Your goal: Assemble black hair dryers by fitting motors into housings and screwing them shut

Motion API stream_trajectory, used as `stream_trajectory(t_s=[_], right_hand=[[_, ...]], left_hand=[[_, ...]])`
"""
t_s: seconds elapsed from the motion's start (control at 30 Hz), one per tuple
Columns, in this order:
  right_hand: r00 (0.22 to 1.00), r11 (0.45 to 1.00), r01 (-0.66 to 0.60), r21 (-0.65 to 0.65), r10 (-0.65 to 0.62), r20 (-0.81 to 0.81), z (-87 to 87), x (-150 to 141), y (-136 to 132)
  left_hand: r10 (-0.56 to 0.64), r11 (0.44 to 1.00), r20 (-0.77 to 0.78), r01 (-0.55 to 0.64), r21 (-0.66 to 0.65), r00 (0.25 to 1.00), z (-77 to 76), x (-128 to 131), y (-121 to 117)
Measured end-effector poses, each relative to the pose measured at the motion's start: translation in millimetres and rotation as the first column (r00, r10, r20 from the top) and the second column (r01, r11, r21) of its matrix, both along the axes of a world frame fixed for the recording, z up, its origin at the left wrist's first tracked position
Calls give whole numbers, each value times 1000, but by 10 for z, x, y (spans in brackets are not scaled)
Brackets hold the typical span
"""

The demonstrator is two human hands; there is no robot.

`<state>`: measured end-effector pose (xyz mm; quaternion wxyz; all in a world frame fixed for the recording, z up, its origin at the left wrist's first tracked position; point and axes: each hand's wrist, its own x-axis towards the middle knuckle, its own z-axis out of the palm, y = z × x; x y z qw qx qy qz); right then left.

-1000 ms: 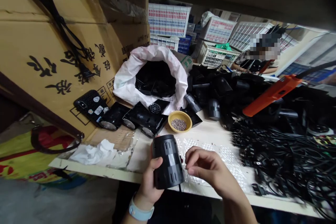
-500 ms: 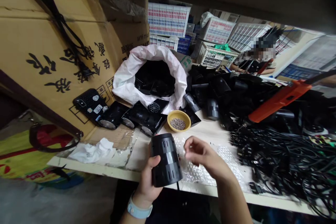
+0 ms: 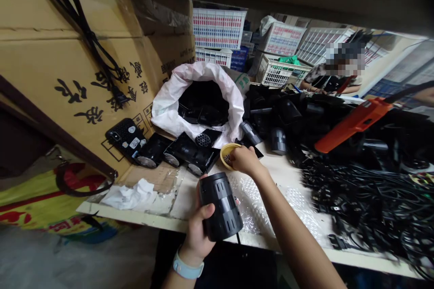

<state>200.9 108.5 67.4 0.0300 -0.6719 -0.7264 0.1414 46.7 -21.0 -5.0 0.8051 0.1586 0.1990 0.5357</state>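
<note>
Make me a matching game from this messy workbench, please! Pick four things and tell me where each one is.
Things:
1. Black ribbed plastic cylinder
2. Round yellow bowl
3. White woven sack
4. Long orange plastic tool

Where or how:
A. Lying on a heap of black parts
B. Gripped in the left hand
C. Open, with other black parts inside
D. Under the right hand, with small metal pieces inside

Pairs: 1-B, 2-D, 3-C, 4-A
</note>
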Motion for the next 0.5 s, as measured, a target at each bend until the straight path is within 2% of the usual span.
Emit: stream_trajectory(t_s=[0.17, 0.3, 0.37, 0.43, 0.47, 0.5], right_hand=[[970, 994, 50, 98, -24, -244, 12, 177, -69], [881, 989, 77, 127, -7, -473, 130, 217, -404], [780, 993, 3, 120, 73, -622, 219, 172, -696], [598, 981, -140, 134, 192, -778, 295, 98, -998], [564, 972, -191, 140, 225, -795, 321, 57, -1129], [560, 964, -227, 140, 247, -790, 337, 17, -1236]], left_hand=[[29, 999, -41, -30, -11, 999, 33, 23, 9], [104, 993, -120, -110, -46, 987, 114, 61, 1], [157, 985, -187, -167, -37, 970, 135, 88, -2], [182, 982, -239, -187, 0, 954, 138, 112, -1], [186, 982, -256, -188, 18, 949, 137, 120, 1], [185, 982, -272, -184, 32, 944, 135, 126, 3]])
